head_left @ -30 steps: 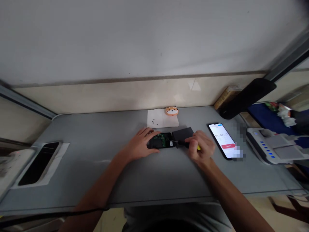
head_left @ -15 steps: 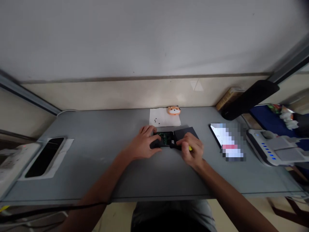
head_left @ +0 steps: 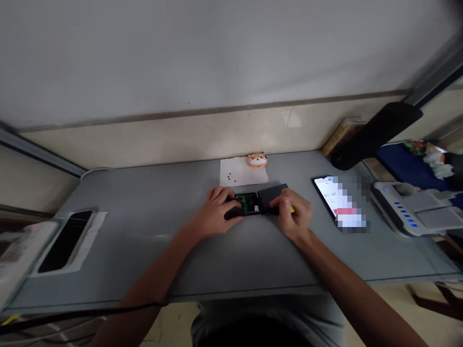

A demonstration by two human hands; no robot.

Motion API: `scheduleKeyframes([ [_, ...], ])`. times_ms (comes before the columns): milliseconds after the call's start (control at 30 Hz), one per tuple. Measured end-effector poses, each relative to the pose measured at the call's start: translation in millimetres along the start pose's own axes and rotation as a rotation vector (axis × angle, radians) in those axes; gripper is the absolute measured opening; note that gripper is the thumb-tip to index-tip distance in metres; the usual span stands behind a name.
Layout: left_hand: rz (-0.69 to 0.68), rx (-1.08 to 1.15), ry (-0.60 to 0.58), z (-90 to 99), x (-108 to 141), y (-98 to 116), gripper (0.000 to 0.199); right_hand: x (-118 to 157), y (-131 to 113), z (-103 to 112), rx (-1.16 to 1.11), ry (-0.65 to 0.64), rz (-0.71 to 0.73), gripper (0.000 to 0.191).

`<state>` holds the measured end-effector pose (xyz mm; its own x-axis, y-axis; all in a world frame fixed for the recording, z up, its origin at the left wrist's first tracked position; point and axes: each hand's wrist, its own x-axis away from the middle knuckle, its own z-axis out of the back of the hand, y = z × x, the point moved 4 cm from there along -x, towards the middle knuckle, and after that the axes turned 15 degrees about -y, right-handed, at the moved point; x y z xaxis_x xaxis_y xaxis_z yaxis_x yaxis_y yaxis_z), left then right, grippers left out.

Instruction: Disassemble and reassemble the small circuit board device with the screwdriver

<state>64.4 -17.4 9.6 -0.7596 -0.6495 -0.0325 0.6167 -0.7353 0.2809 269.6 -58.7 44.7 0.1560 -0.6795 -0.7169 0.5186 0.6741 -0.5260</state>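
Note:
An opened black electronic device [head_left: 252, 204] with a green circuit board [head_left: 240, 198] lies on the desk. My left hand [head_left: 214, 212] grips its left end, fingers behind and thumb along the near side. In my right hand [head_left: 294, 212] is a black-and-yellow screwdriver [head_left: 273, 210], its handle low over the desk and pointing left towards the device. The tip is too small to make out. Just right of the device lies a flat dark panel [head_left: 269, 193], partly behind my right fingers. Several tiny dark screws [head_left: 229, 177] rest on a white paper [head_left: 238, 168] beyond the device.
An orange animal-faced case [head_left: 257, 160] sits on the paper's back edge. To the right are a lit phone [head_left: 327, 193], a black cylinder [head_left: 376, 137] and a white power strip [head_left: 401, 205]. Another phone [head_left: 67, 241] lies at the left. A wall closes off the grey desk's [head_left: 144, 202] back.
My right hand has drawn the screwdriver slightly rightwards, away from the circuit board. My left hand keeps its grip on the device. The camera view has shifted a little.

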Motion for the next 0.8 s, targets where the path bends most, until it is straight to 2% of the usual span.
scheduleKeyframes([
  [67,0.002,-0.009,-0.001,0.8,0,0,0.019,0,-1,-1,0.008,-0.024,0.032,0.046],
  [167,0.000,-0.016,0.004,1.1,0,-1,0.021,1,-1,-1,-0.016,0.012,0.044,0.044],
  [267,-0.011,-0.011,0.019,0.4,-1,0,0.019,2,0,1,-0.037,0.061,0.021,0.045],
  [400,-0.051,0.015,0.059,0.5,-1,2,0.013,2,2,2,-0.040,0.058,-0.023,0.048],
  [600,-0.074,0.042,0.096,-1.6,-1,1,0.017,5,5,2,-0.072,0.089,-0.057,0.050],
  [700,-0.065,0.031,0.100,-0.3,-1,-1,0.022,5,12,6,-0.069,0.139,-0.166,0.054],
  [800,-0.008,0.017,0.121,8.4,-6,-9,0.025,3,23,13,-0.101,0.209,-0.385,0.057],
])
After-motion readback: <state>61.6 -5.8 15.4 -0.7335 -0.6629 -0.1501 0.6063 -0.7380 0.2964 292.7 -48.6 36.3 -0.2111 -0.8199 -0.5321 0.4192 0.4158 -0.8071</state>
